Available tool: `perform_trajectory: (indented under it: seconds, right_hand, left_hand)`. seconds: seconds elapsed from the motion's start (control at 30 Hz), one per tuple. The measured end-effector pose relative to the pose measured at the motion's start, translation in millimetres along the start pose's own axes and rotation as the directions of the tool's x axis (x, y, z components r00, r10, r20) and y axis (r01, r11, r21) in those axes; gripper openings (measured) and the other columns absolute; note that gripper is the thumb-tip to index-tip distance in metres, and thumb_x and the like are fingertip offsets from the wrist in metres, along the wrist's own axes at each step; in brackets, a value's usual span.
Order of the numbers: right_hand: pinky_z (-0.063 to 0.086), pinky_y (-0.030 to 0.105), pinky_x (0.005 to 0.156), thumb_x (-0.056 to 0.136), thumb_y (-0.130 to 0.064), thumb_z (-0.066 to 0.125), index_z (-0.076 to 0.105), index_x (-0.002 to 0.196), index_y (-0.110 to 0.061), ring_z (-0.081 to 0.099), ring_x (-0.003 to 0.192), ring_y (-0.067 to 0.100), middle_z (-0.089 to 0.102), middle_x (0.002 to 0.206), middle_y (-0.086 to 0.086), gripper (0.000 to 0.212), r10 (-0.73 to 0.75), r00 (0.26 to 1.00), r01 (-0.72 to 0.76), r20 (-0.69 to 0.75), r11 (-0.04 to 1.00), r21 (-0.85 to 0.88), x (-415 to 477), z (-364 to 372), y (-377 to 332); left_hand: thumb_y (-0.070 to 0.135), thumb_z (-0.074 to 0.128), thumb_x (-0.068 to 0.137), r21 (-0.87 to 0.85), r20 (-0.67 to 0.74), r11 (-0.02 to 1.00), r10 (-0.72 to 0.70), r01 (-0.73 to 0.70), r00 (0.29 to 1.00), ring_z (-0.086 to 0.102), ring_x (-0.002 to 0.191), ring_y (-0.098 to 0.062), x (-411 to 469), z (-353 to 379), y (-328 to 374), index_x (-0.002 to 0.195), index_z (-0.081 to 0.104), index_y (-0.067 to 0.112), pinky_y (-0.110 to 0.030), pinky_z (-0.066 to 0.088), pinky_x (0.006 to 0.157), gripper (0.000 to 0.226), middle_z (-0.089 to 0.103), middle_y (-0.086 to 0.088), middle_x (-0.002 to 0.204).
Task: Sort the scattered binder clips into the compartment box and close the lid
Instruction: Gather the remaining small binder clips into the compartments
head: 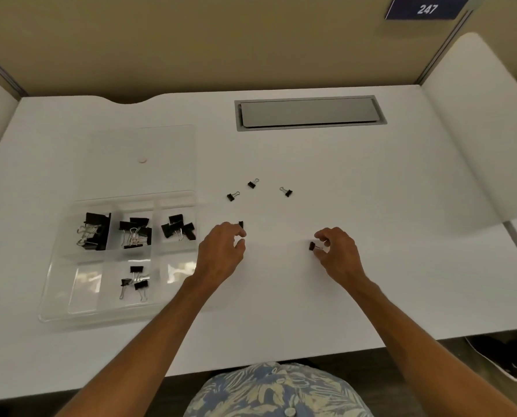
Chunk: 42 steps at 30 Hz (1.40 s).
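Binder clips [96,233] fill four compartments of the box [55,296], its lid [161,145] open; three loose clips [252,184] lie on the desk [371,206], while the left grip [221,251] and right grip [338,251] each pinch one more.

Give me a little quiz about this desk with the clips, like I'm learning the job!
1. True or false: the lid lies open behind the compartment box.
2. How many binder clips lie loose on the table, touched by no hand? A) one B) three C) six
3. Fill in: the right hand pinches one small black ____.
Key: 1 true. 2 B. 3 binder clip.
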State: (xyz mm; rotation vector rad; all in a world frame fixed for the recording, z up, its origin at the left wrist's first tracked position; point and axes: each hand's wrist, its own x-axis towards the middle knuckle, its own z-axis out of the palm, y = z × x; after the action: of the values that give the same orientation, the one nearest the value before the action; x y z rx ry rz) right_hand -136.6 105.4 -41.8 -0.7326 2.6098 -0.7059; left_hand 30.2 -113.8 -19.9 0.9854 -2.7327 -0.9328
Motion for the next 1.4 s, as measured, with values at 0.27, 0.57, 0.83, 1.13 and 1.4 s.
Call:
perform_trajectory:
  seconds: [0.27,0.57,0.83,1.13,1.4]
  right_hand:
    - [0.035,0.024,0.079,0.086,-0.012,0.07,0.065,0.111,-0.011,0.05,0.103,0.02,0.057,0.103,0.001,0.025,-0.093,0.991,0.099,0.1,0.994,-0.052,11,7,8]
    - [0.047,0.028,0.074,0.086,-0.018,0.069,0.062,0.097,-0.02,0.055,0.09,0.014,0.064,0.094,-0.006,0.013,-0.097,0.995,0.094,0.029,0.992,0.084,12,5,0]
    - [0.051,0.018,0.058,0.077,-0.006,0.08,0.063,0.088,-0.011,0.062,0.06,0.013,0.069,0.079,0.01,0.021,0.104,0.986,-0.163,0.133,0.804,0.573,17,-4,-22]
    - [0.054,0.028,0.06,0.078,-0.004,0.079,0.065,0.092,-0.008,0.066,0.06,0.019,0.069,0.076,0.013,0.02,0.128,0.979,-0.201,0.16,0.741,0.641,23,-5,-27]
    - [0.053,0.031,0.059,0.079,-0.002,0.077,0.068,0.091,-0.012,0.066,0.06,0.022,0.069,0.075,0.011,0.018,0.083,0.977,-0.192,0.195,0.736,0.65,20,-3,-47]
  left_hand:
    - [0.023,0.06,0.092,0.019,-0.008,0.999,-0.048,0.048,0.999,0.059,0.097,-0.013,7,10,1,0.109,0.066,0.022,-0.025,0.041,0.075,0.018,0.065,0.004,0.111]
    - [0.021,0.065,0.089,0.061,-0.009,0.998,-0.026,0.026,1.0,0.056,0.103,-0.021,30,14,-2,0.116,0.063,0.016,-0.035,0.047,0.084,0.028,0.066,-0.002,0.108]
    - [0.028,0.071,0.086,0.188,0.038,0.981,0.041,-0.048,0.998,0.058,0.1,-0.025,59,26,-15,0.126,0.059,0.014,-0.037,0.041,0.091,0.044,0.066,-0.006,0.107]
    - [0.018,0.069,0.088,0.287,0.076,0.953,0.078,-0.097,0.994,0.058,0.095,-0.025,69,27,-19,0.112,0.07,0.01,-0.033,0.04,0.083,0.024,0.065,-0.008,0.102]
    - [0.025,0.066,0.088,0.055,-0.071,0.998,0.003,0.001,0.997,0.062,0.084,-0.019,42,1,2,0.103,0.059,0.015,-0.035,0.051,0.076,0.019,0.068,0.0,0.092]
